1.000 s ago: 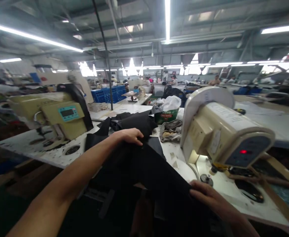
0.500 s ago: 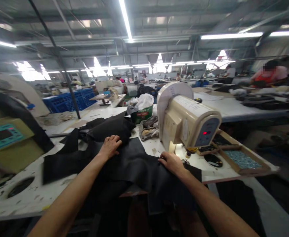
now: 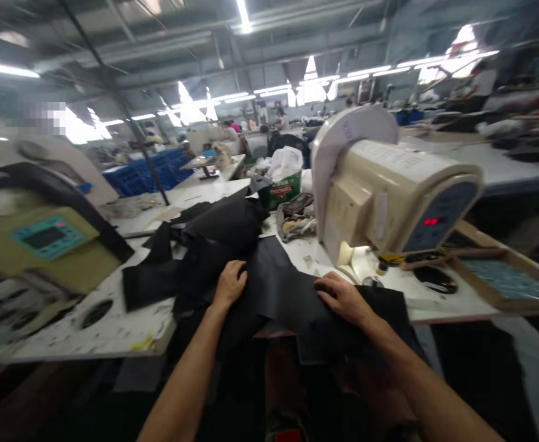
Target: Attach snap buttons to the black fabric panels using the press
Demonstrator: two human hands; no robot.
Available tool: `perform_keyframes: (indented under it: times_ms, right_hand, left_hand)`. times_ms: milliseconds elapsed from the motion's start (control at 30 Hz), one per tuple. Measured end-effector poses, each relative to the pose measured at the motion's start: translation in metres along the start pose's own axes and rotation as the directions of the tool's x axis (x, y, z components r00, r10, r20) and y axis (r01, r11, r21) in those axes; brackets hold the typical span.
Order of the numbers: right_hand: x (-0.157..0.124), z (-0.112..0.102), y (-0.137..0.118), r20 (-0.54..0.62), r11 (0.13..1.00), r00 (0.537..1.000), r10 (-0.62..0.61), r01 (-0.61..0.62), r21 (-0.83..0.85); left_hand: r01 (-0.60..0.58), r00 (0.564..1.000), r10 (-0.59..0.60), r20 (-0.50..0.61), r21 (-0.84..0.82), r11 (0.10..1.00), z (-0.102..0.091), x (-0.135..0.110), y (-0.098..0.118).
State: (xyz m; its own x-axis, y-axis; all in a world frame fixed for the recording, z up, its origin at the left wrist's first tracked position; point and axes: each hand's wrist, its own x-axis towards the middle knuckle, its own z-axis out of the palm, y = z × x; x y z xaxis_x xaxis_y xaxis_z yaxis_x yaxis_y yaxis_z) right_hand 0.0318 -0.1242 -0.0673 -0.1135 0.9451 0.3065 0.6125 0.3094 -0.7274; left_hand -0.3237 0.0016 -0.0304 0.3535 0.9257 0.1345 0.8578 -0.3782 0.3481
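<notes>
A large sheet of black fabric (image 3: 279, 288), which looks like leather or a coated cloth, lies over the table edge in front of me and hangs down. My left hand (image 3: 231, 283) is closed on its left part, fingers curled, beside a crumpled heap of black pieces (image 3: 218, 227). On the right part rests my right hand (image 3: 343, 298), with bent fingers gripping the fabric near its upper edge. Just beyond that hand stands a cream machine head (image 3: 389, 190) with a lit red display; the fabric's right end lies below it.
Right of the machine is a cardboard tray (image 3: 509, 279) of small bluish pieces. A green box (image 3: 282, 190) with a white plastic bag stands behind. On the left is another machine with a teal panel (image 3: 48, 236). Blue crates (image 3: 145, 172) and people are farther back.
The view has swung, moving the machine rightward and larger in the picture. My left hand has come back toward me on the fabric. My right hand stays on it.
</notes>
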Motion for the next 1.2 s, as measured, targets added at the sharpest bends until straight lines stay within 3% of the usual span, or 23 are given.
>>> perform_keyframes:
  times_ms: [200,367,600,767,1000,1200]
  right_hand:
    - [0.013,0.005,0.018,0.059,1.0,0.998,0.004,-0.002,-0.025]
    - [0.009,0.01,0.008,-0.028,0.997,0.998,0.048,-0.05,-0.066]
    - [0.005,0.015,0.006,-0.086,0.99,0.996,0.025,-0.037,-0.139]
    - [0.006,0.012,0.006,-0.07,0.99,0.998,0.004,-0.014,-0.14]
    - [0.006,0.012,0.001,-0.119,0.98,0.991,0.058,-0.079,-0.181]
    - [0.006,0.007,-0.001,-0.058,0.984,0.998,0.037,-0.046,-0.171]
  left_hand:
    - [0.019,1.0,-0.02,-0.023,-0.048,0.999,0.004,0.009,-0.021]
    - [0.007,0.993,-0.028,-0.113,-0.179,0.984,0.015,0.012,-0.027]
    - [0.021,0.969,-0.067,-0.237,-0.19,0.981,0.024,0.016,-0.029]
    - [0.016,0.967,-0.062,-0.248,-0.184,0.983,0.025,0.018,-0.027]
    - [0.038,0.97,-0.068,-0.232,-0.132,0.991,0.034,0.025,-0.032]
    - [0.064,0.971,-0.075,-0.227,-0.055,0.996,0.038,0.026,-0.035]
